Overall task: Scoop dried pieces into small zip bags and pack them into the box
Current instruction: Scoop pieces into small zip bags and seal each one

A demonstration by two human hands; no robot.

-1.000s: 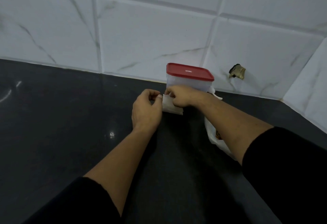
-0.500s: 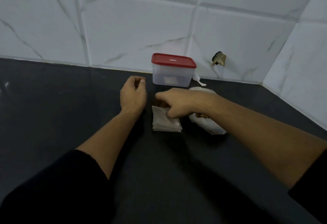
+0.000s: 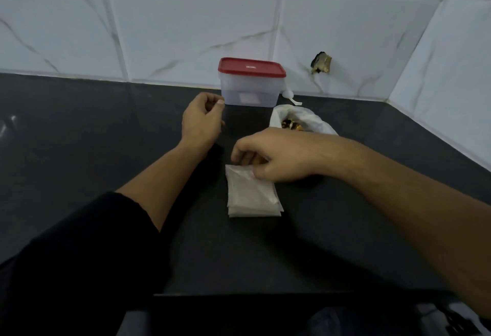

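Zip bags [image 3: 252, 195], flat frosted stack, seemingly pinched

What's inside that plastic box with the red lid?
Through the cloudy wall of the box one pale flat rectangle shows near the bottom, maybe a small bag. The red lid is on, so the rest is hidden.

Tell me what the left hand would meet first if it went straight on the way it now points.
Probably the red-lidded clear box, at its near left corner just beyond the left hand; depth is unclear, so it could pass beside it.
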